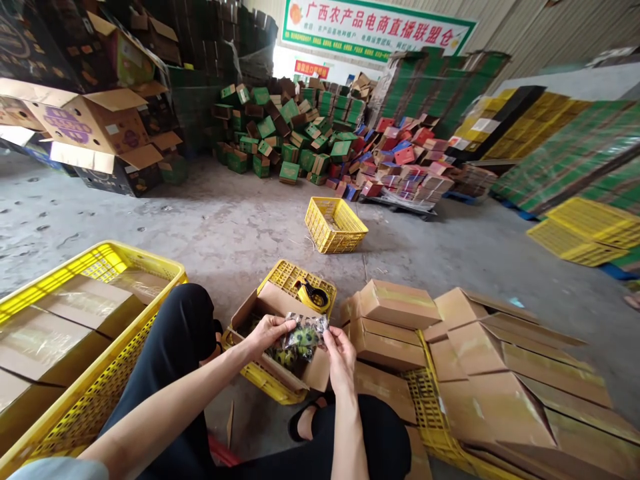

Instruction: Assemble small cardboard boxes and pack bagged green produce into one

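Just above an open cardboard box (274, 298), a small clear packet (306, 331) with dark and green patterning is held between two bare hands. Its left end is pinched between the thumb and fingers of the left hand (270, 333), and its right edge is gripped by the fingertips of the right hand (341, 357). What is sealed inside the packet cannot be made out. Below it, more green and dark packets (285, 358) are contained in the box, partly hidden by the hands. The box is supported by a yellow crate (273, 388), on whose far end a black-and-yellow tape dispenser (310, 297) is set.

The box is flanked by two legs in dark trousers (173, 353). At the left, a large yellow crate (145, 333) is filled with cartons (75, 313) closed with clear tape. At the right, brown boxes (397, 303) are stacked near the knee, and beside them another yellow crate (425, 400) is largely covered by cardboard cartons (495, 400). Farther ahead, a smaller-looking yellow crate (345, 240) is placed on the concrete floor (235, 213); beyond it, green boxes (289, 172) and red boxes (403, 155) are heaped beneath a banner (380, 27).
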`<action>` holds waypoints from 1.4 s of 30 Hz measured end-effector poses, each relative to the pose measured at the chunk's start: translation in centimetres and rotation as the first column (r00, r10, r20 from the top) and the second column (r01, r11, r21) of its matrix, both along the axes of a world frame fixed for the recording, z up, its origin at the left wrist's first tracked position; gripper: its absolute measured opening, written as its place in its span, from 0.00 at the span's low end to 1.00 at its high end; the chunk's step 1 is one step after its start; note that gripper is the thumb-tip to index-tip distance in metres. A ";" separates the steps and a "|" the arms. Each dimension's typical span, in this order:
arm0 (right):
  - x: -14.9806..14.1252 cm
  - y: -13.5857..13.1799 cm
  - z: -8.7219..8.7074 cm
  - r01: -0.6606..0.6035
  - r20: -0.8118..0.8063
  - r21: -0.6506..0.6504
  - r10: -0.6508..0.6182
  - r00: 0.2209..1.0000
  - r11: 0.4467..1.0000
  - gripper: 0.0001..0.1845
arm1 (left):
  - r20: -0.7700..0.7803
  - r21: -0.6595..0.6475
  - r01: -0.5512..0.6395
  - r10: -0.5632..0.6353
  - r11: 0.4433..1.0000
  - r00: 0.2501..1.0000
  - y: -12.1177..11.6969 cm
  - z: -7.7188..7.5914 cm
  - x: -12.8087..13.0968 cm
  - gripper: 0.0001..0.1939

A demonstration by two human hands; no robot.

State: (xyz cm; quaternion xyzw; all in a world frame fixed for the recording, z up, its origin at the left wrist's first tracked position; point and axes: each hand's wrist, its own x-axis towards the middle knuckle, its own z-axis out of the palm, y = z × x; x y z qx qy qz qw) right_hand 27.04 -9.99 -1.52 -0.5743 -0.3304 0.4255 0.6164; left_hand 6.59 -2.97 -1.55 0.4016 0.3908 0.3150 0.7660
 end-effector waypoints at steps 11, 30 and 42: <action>-0.4 0.0 1.0 0.082 -0.100 0.027 -0.079 0.992 0.996 0.21 | 0.070 -0.127 0.011 -0.002 0.992 0.998 0.6 0.2 0.8 0.32; -0.5 -0.6 1.6 -0.159 -0.145 0.188 0.188 0.972 0.969 0.10 | 0.228 -0.385 0.099 -0.010 0.917 0.974 1.1 1.5 -0.7 0.26; -1.3 -0.2 0.7 -0.141 -0.117 -0.068 0.133 0.984 0.988 0.25 | 0.192 -0.053 -0.096 0.105 0.994 0.976 0.4 0.8 -0.6 0.50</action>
